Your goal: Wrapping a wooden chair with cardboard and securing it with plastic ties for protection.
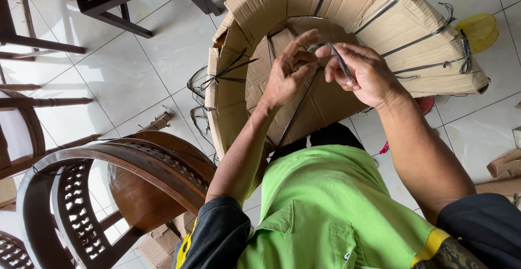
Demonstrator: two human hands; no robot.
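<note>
From the head view, everything sits around a large curved cardboard-wrapped piece (347, 36) standing on the pale tiled floor (135, 68) directly ahead of the person. Dark plastic strapping bands (429, 36) run across the cardboard's outer face, and more loose strap ends bunch at the cardboard's left edge (217, 76). Both hands meet in front of the cardboard's inner hollow. The left hand (287, 74) has its thumb and fingers pinched together on a dark strap (304, 98) that runs down from the hands across the inner cardboard panel toward the person's body; the index finger is lifted and curved above the pinch. The right hand (366, 74), touching the left at the fingertips, is closed in a tight grip around the upper part of the same strap, whose end loops (334, 52) over the knuckles. Whether a small tool lies inside that fist cannot be told. Below the cardboard, nearest the camera, is the person's bright green shirt (325, 209) with dark sleeves. To the cardboard's left stands a dark carved wooden chair (108, 182) with a rounded back, and further left and above it more wooden furniture legs (119, 3). At the cardboard's upper right lies a yellow round object (480, 30) on the tiles, and to its lower right some cardboard scraps (504, 166).
</note>
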